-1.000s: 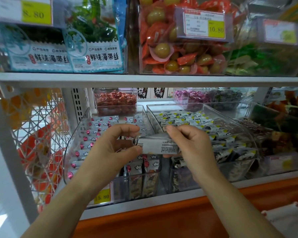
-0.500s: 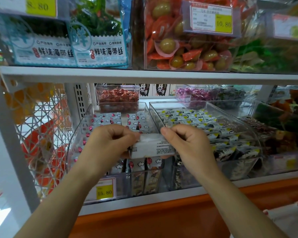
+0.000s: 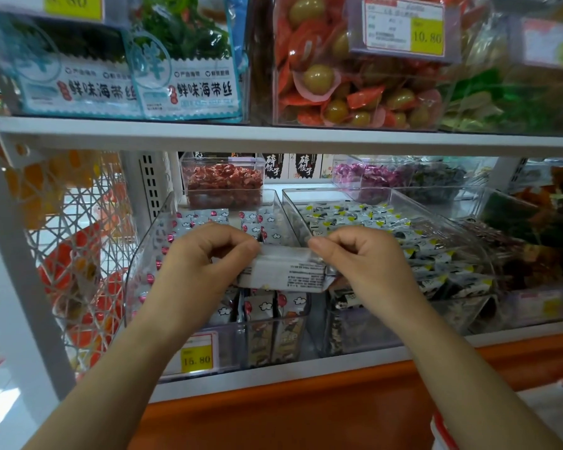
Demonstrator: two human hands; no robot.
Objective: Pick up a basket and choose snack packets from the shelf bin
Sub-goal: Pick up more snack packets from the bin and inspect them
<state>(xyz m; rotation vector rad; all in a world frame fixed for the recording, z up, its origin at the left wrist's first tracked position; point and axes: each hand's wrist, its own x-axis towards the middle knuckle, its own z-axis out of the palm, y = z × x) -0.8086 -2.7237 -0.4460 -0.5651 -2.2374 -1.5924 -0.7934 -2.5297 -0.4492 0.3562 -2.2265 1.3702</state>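
A small white snack packet (image 3: 285, 271) with fine printed text is held level in front of the shelf bins. My left hand (image 3: 202, 264) pinches its left end and my right hand (image 3: 361, 264) pinches its right end, fingers curled over the top edge. Behind it stands a clear bin (image 3: 143, 264) of white packets with pink dots and clouds. To the right a second clear bin (image 3: 462, 235) holds packets marked black and yellow. At the bottom right corner a white and red edge (image 3: 442, 430) shows, possibly the basket.
A white shelf board (image 3: 273, 136) runs above the bins, with seaweed packs (image 3: 182, 69) and an orange snack box (image 3: 355, 76) on top. A white lattice side panel (image 3: 75, 254) closes the left. An orange ledge (image 3: 306, 414) lies below. A yellow price tag (image 3: 197, 355) reads 15.80.
Both hands have risen slightly with the packet, and its printed face has tilted toward me. The grip at both ends stays the same.
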